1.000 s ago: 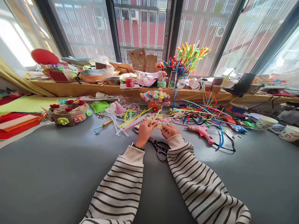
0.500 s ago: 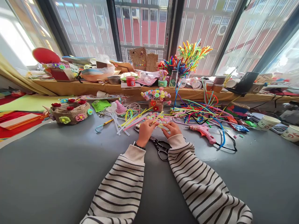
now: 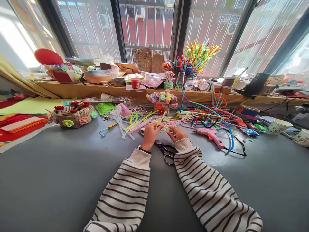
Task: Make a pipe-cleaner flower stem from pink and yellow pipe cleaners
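My left hand point(image 3: 150, 134) and my right hand point(image 3: 177, 132) meet over the grey table point(image 3: 60, 180), both pinched on a yellow pipe cleaner point(image 3: 162, 124) that runs between them and pokes up to the far side. Black scissors point(image 3: 166, 152) lie flat on the table just under my wrists. A loose heap of pink, yellow and white pipe cleaners point(image 3: 138, 124) lies just beyond my left hand. Both sleeves are striped white and black.
A pink glue gun point(image 3: 210, 135) with a black cord lies right of my hands, beside a tangle of coloured pipe cleaners point(image 3: 207, 114). A woven basket with flowers point(image 3: 72, 115) stands at left. Paper cups point(image 3: 277, 125) sit far right. A cluttered window ledge point(image 3: 145, 87) runs behind.
My hands stay together on the yellow pipe cleaner, shifting slightly away from me; the fingers have worked along it a little. Nothing else on the table has moved.
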`<action>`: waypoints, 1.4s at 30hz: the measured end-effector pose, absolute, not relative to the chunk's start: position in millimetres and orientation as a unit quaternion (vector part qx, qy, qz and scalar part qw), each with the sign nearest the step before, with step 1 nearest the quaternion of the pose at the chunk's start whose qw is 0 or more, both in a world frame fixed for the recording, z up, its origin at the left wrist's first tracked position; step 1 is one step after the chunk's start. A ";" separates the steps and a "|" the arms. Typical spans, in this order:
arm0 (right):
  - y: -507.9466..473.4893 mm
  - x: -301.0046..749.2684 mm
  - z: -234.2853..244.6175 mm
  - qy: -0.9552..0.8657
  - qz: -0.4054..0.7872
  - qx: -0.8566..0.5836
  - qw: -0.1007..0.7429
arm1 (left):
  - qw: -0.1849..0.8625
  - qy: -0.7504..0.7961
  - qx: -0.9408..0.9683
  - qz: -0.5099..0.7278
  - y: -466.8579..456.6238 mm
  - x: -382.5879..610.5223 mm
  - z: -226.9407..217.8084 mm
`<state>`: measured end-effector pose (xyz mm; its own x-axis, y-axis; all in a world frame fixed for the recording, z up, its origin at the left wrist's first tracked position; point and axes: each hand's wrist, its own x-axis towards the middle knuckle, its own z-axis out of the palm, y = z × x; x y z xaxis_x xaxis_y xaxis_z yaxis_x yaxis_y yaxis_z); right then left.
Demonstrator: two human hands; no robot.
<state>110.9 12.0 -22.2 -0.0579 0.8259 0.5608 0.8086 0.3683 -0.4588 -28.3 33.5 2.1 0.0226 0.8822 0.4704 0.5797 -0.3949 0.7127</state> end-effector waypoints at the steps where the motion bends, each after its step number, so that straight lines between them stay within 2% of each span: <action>1: 11.0 110.3 -21.2 -0.724 0.011 -0.566 0.395 | 0.169 0.523 0.694 0.466 33.3 -28.5 2.4; 10: 6.4 110.3 -14.7 -0.715 0.007 -0.585 0.383 | 0.185 0.517 0.692 0.469 35.2 -29.6 3.8; 21: 4.9 112.3 -11.8 -0.724 0.005 -0.559 0.403 | 0.294 0.472 0.688 0.466 43.0 -39.0 8.4; 29: 7.6 109.7 -17.1 -0.696 0.129 -0.553 0.439 | 0.369 0.456 0.678 0.443 41.8 -41.3 4.7; 38: 10.1 110.0 -22.2 -0.689 0.128 -0.554 0.449 | 0.347 0.449 0.691 0.448 34.3 -37.7 9.4; 42: 12.3 111.2 -24.9 -0.706 0.109 -0.548 0.435 | 0.276 0.467 0.717 0.438 34.5 -36.9 8.7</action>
